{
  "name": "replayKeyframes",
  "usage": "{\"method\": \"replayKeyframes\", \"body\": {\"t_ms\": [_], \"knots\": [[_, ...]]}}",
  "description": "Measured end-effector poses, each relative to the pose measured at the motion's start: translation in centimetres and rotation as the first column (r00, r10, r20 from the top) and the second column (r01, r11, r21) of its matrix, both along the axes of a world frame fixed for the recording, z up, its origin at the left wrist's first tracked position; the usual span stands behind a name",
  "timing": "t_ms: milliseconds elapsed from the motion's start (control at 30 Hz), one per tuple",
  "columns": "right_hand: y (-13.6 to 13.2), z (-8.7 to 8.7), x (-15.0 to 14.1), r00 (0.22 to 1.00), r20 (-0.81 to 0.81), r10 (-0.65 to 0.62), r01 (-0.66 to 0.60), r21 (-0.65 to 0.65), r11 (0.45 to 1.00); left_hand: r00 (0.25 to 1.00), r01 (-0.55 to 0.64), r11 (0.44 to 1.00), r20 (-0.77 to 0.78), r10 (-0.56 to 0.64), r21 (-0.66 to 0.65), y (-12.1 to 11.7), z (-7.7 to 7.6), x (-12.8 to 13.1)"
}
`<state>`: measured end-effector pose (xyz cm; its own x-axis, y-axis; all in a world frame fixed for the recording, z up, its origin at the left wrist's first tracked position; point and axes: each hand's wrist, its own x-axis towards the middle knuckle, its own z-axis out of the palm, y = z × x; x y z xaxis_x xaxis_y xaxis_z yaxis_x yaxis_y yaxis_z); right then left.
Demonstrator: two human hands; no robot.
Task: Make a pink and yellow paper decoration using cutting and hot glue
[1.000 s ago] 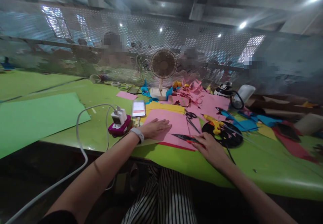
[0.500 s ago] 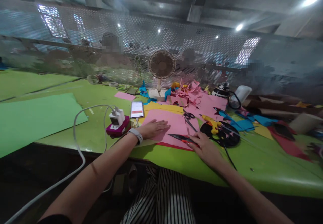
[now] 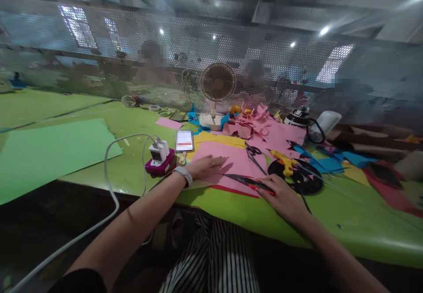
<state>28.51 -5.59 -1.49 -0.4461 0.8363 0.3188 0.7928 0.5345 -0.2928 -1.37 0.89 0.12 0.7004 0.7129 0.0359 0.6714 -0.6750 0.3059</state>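
My left hand [image 3: 208,166] lies flat on a sheet of pink paper [image 3: 233,155], its fingers stretched out. A white watch band circles that wrist. My right hand [image 3: 280,191] has its fingers closed on the red handle of black-and-red scissors [image 3: 243,179]. Their dark blades point left across the paper's near part, towards my left hand. Under the pink sheet, a red edge [image 3: 231,190] shows in front and yellow paper [image 3: 221,139] behind. A second pair of black scissors [image 3: 257,157] rests at the right of the stack.
A phone [image 3: 184,141] and a purple power block [image 3: 160,163] with a white cable stand left. Behind are a fan [image 3: 218,82] and pink scraps [image 3: 254,123]. A yellow glue gun [image 3: 284,161] lies on a black reel [image 3: 309,180] at right; green paper [image 3: 59,152] lies far left.
The view has shifted slightly, so the whole scene sits a little further right. My left hand stays flat on the pink paper, and my right hand stays at the scissors' handle.
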Motion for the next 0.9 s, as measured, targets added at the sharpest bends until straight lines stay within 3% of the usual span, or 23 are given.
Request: {"method": "replayKeyframes", "body": {"t_ms": [233, 900], "knots": [[0.0, -0.3, 0.7, 0.999, -0.002, -0.038, 0.038, 0.004, 0.999, 0.975, -0.129, 0.992, 0.18, 0.13, -0.016, 0.2, 1.3, -1.3], [0.9, -0.1, -1.6, 0.999, -0.015, 0.046, -0.047, -0.028, 0.999, 0.945, -0.073, 0.984, 0.306, 0.12, -0.161, 0.7, 0.3, -1.4]]}}
